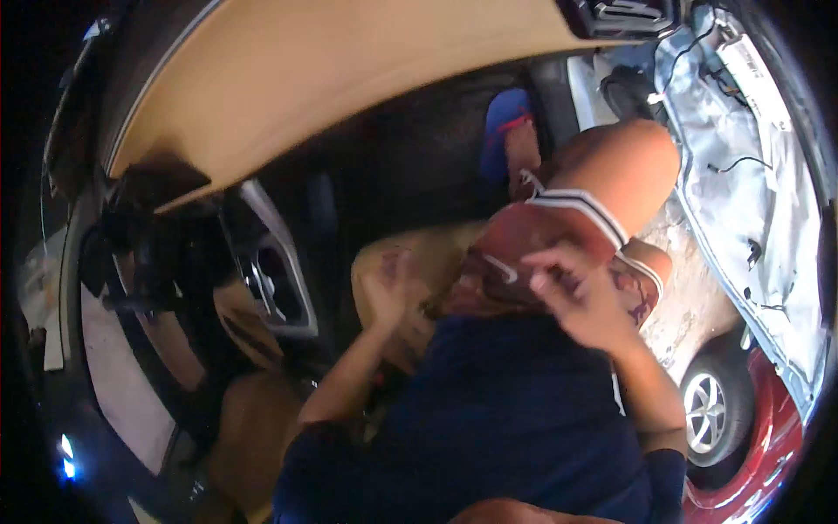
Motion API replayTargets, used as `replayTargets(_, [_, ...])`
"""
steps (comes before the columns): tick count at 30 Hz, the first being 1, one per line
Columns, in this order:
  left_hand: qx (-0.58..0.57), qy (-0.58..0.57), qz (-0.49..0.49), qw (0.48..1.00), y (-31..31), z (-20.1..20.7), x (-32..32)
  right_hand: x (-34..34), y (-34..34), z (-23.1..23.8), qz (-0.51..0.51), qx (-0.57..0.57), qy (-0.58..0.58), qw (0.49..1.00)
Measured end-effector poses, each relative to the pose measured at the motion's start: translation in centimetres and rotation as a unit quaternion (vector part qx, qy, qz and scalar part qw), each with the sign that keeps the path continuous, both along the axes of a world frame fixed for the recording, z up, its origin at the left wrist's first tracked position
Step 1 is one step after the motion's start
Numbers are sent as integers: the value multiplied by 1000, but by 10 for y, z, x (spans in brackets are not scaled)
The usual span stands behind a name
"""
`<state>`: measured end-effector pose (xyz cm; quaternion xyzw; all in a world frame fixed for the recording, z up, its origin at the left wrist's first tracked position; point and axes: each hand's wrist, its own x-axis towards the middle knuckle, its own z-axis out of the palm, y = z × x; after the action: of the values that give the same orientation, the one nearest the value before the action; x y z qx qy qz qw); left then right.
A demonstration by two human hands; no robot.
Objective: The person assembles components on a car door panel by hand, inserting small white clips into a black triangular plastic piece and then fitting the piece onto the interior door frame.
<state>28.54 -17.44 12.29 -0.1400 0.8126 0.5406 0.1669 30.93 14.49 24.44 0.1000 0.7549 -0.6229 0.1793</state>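
My left hand [389,284] is raised beside my left thigh, over the tan seat edge. It is blurred, but its fingers look loosely stretched upward and I make out nothing in them. Above my lap, my right hand [580,297] is held with fingers half bent and the thumb apart from them. No object shows in it. Below it are my reddish-brown shorts [559,229] with white and dark striped hems. A dark blue shirt [515,402] covers my body, and I sit in a car with the door side open on the right.
A tan dashboard [349,79] curves across the front, with an air vent [624,13] at its right end. On the left lies the centre console [271,271]. The stripped door [742,183] shows silvery lining and loose wires. Outside are a wheel [707,410] and red bodywork [777,445]. One foot wears a blue sandal [496,131].
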Motion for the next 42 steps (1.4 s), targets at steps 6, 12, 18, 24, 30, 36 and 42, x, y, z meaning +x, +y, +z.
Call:
replayTargets(6, [-23,7,127,992,-81,-40,71,-2,17,7,-46,-20,29,998])
replayTargets(12, [-248,-58,-24,967,-59,-48,136,3,15,19,-28,75,16,997])
replayTargets(18, [-53,-108,95,988,-48,-69,184,11,11,15,1,106,62,992])
replayTargets(24, [-11,77,94,993,26,22,62,18,4,10,1,110,115,987])
replayTargets(30, [226,236,-119,937,122,103,-17,25,-21,6,-132,45,182,973])
replayTargets(36, [428,61,-217,876,200,120,-16,40,10,16,-231,196,369,879])
replayTargets(42, [408,28,-253,877,222,124,-8,52,40,2,-297,222,483,793])
